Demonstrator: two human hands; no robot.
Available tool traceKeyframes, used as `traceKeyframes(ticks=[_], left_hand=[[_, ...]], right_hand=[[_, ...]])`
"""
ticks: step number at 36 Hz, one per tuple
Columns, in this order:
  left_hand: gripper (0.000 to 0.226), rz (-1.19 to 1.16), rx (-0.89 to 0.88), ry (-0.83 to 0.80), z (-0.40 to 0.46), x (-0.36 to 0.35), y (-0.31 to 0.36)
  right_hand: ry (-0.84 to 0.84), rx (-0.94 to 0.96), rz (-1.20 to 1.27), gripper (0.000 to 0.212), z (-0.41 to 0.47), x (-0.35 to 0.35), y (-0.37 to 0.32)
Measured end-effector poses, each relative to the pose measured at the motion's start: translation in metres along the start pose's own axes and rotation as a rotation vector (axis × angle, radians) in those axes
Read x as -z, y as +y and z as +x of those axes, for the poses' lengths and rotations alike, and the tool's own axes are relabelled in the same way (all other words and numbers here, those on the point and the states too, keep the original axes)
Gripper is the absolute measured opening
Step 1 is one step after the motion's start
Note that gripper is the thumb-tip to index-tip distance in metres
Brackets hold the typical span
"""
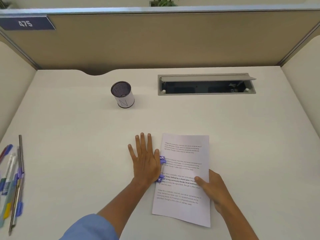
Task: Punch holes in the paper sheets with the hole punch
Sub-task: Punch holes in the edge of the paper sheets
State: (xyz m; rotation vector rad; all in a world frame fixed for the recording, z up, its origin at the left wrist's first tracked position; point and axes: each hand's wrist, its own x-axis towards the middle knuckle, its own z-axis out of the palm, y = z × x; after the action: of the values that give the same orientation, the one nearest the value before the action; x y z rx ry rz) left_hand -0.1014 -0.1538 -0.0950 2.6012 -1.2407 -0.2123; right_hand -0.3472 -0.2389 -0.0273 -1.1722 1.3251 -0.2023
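White paper sheets (183, 172) with printed text lie on the desk in front of me. Their left edge sits in a purple hole punch (161, 168), of which only the two ends and a metal bar show. My left hand (145, 160) lies flat on top of the punch, fingers spread and pointing away from me. My right hand (213, 189) holds the right edge of the sheets, thumb on top of the paper.
A mesh pen cup (123, 94) stands farther back on the white desk (69, 135). An open cable tray (206, 84) is set into the desk at the back right. Pens and a ruler (13, 184) lie at the far left edge. Partition walls enclose the desk.
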Motion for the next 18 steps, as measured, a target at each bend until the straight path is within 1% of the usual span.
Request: traceKeyframes(ticks=[11,18], left_hand=[[0.071,0.010,0.006,-0.017,0.000,0.000,0.000],[0.072,0.035,0.019,-0.099,0.000,0.011,0.005]], right_hand=[[-0.002,0.012,-0.027,0.029,-0.003,0.001,-0.004],[0.003,0.035,-0.032,0.029,-0.009,0.001,-0.007]])
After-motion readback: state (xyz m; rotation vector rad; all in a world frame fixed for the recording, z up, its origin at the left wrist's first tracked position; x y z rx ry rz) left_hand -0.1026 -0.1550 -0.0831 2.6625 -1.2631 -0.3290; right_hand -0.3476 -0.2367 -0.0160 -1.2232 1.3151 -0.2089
